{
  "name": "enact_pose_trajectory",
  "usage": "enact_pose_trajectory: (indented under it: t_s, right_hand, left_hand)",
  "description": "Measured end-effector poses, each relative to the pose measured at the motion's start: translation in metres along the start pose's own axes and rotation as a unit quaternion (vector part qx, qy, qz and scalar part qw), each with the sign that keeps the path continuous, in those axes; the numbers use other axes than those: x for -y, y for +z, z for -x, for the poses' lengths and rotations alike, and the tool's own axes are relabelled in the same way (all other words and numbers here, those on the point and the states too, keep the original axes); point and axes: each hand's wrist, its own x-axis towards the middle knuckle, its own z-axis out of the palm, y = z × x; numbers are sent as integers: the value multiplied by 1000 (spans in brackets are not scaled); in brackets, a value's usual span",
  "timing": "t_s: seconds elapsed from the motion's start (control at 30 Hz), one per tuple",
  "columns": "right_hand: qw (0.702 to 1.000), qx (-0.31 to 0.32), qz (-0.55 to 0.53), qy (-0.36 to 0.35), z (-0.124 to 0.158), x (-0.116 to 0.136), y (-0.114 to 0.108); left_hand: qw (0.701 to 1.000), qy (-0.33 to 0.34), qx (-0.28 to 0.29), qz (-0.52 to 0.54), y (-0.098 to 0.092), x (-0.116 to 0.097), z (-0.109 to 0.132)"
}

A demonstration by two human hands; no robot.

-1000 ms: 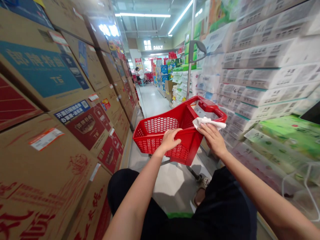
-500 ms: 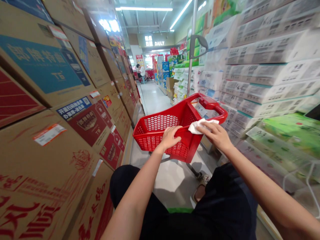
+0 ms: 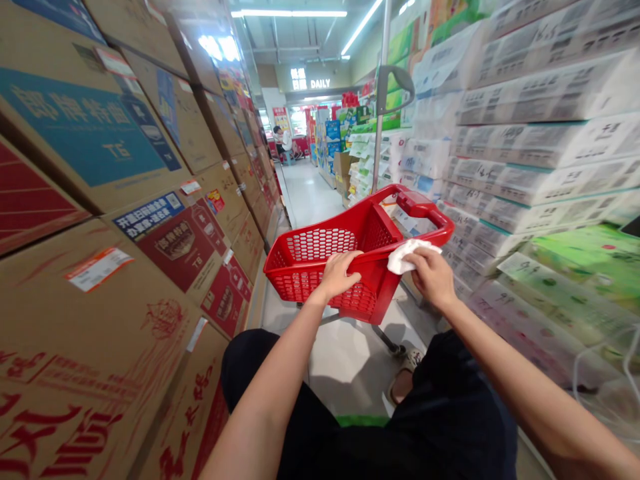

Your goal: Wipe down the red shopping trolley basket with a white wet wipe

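Note:
A red plastic shopping basket on a wheeled frame stands in the aisle in front of me, its red handle raised at the right. My left hand grips the basket's near rim, fingers curled over it. My right hand is closed on a crumpled white cloth, pressed against the basket's right near corner below the handle. My dark-clothed legs show below, one sandalled foot on the floor.
Stacked brown cartons wall the left side. Wrapped tissue packs pile up on the right, with a metal pole behind the basket. The pale floor runs ahead to shelves and a seated person far off.
My right hand has drawn the white cloth back from the handle toward the basket's near right corner and bunched it up. My left hand has stayed on the rim.

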Motion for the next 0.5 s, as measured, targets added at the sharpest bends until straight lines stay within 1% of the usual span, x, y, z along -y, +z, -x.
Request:
enact_pose_trajectory:
  t_s: [0.07, 0.1, 0.13, 0.2, 0.3, 0.33, 0.37, 0.4, 0.43, 0.5]
  right_hand:
    - [998, -46, 18, 44, -13, -2, -4]
    - [997, -57, 23, 53, -16, -1, -2]
    - [997, -55, 26, 52, -15, 2, 2]
    - [1000, -14, 22, 11, -4, 13, 14]
    - [994, 68, 5, -85, 17, 27, 28]
    - [992, 78, 0, -102, 21, 29, 28]
    - [992, 75, -2, -102, 22, 28, 26]
    - [994, 63, 1, -87, 19, 24, 21]
    - [998, 40, 6, -57, 13, 19, 13]
    - [999, -26, 19, 38, -5, 8, -4]
  left_hand:
    - [1000, -3, 3, -2, -1, 1, 2]
    - [1000, -5, 2, -2, -1, 1, 3]
    - [1000, -8, 0, -1, -1, 0, 3]
    - [1000, -8, -6, 0, 0, -1, 4]
    - [1000, -3, -12, -5, 2, -3, 6]
    - [1000, -1, -12, -7, 2, -4, 6]
    - [1000, -1, -12, -10, 2, -4, 7]
    - [1000, 0, -10, -13, 1, -5, 8]
    - [1000, 1, -8, -14, 1, -6, 8]
    - [1000, 3, -4, -12, 1, -7, 9]
